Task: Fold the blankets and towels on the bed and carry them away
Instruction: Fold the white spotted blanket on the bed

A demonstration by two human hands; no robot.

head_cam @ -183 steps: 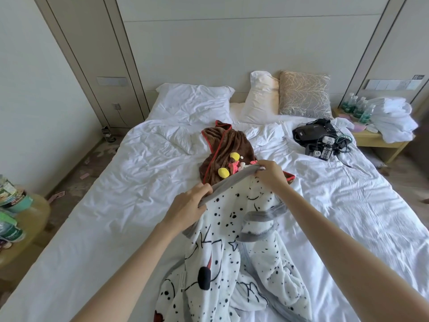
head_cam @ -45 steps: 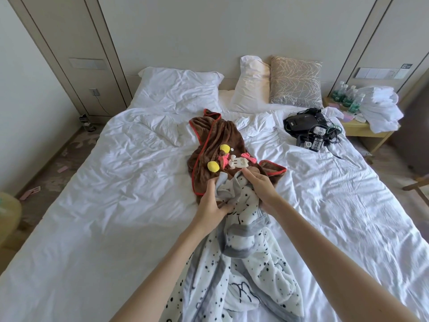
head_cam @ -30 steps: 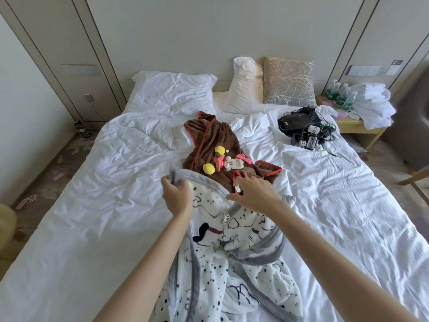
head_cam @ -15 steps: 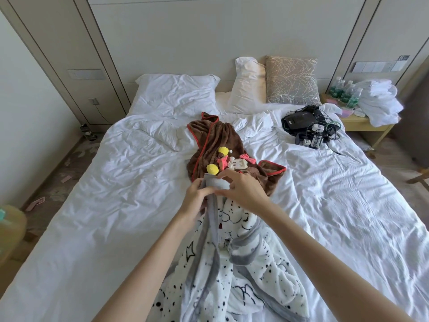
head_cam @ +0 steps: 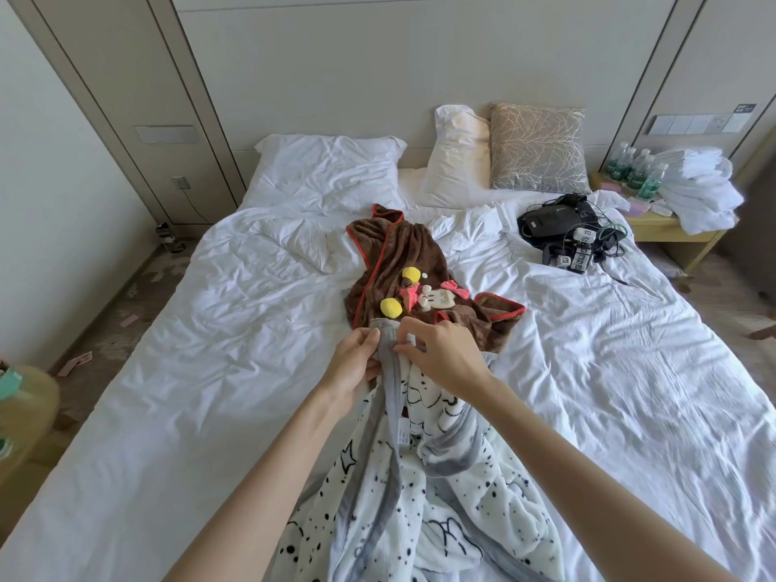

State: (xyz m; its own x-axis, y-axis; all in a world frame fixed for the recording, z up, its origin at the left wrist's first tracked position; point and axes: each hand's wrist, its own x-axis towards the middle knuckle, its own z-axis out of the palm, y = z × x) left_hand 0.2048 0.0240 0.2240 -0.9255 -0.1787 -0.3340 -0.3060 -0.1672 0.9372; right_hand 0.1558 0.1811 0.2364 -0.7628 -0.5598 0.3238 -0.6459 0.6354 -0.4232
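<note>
A white blanket with black spots and a grey border (head_cam: 445, 497) hangs bunched from both my hands over the near middle of the bed (head_cam: 210, 371). My left hand (head_cam: 355, 363) and my right hand (head_cam: 441, 359) pinch its grey edge close together, almost touching. A small white label dangles from the border below my hands. Just beyond them lies a crumpled brown towel with red trim (head_cam: 403, 262), with yellow pom-poms and a pink and white cartoon patch on it.
Two white pillows (head_cam: 331, 165) and a patterned cushion (head_cam: 539, 149) lean at the headboard. A black device with tangled cables (head_cam: 567, 228) lies on the bed's far right. The right nightstand (head_cam: 672, 228) holds water bottles and stacked white towels (head_cam: 697, 186). A round table (head_cam: 21, 405) stands at left.
My hands spread the blanket's edge apart a second ago, then came back together. They now hold the grey border bunched, a little nearer the brown towel.
</note>
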